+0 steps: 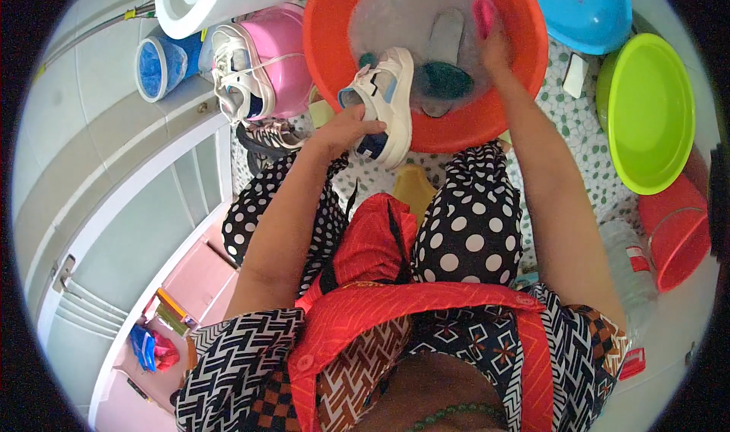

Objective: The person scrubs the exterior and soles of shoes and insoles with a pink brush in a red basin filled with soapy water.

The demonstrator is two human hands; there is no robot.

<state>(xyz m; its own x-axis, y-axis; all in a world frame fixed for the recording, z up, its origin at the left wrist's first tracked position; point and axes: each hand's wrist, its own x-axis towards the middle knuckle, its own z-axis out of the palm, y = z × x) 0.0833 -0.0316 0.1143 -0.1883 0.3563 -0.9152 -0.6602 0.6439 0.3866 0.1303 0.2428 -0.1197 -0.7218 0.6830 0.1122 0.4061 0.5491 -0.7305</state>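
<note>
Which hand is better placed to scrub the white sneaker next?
Right. The right hand already holds the pink brush over the orange basin, while the left hand is occupied steadying the white sneaker.

Basins on a pebble-tiled floor

The pebble-mosaic floor [585, 128] carries an orange basin [456, 131] under both hands, a green basin [654, 112] and blue basin [585, 10] right of the right hand, and a pink bucket [285, 52] beyond the left hand.
</note>
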